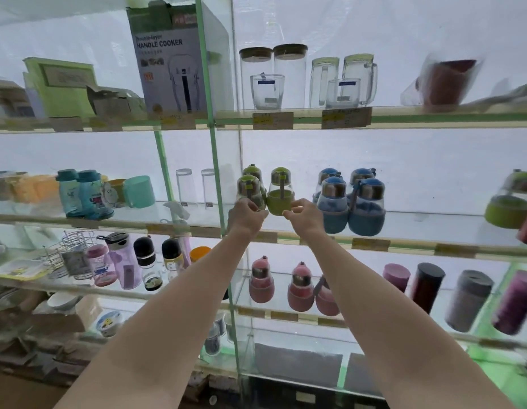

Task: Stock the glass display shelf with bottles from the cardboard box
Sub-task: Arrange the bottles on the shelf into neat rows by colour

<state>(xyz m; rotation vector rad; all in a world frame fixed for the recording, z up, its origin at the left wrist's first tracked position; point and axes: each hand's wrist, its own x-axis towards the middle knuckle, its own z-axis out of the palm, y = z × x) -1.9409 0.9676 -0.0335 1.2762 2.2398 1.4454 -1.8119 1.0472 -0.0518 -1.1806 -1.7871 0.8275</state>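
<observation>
Bottles with green sleeves (280, 191) stand grouped near the front edge of the middle glass shelf (409, 224), hard by the green upright at its left end, and the nearest one sits between both hands. The right hand (303, 215) curls thumb and fingers against its green base; the left hand (248, 215) pinches at the neighbouring green bottle (250, 190), though I cannot tell how firmly either grips. Holding low on the base looks meant to keep it upright while nudging it into line. Blue bottles (352, 202) crowd just beside on the right, so sideways room is tight. Further right the shelf lies open before another green bottle (511, 202). I see no cardboard box of bottles in view.
</observation>
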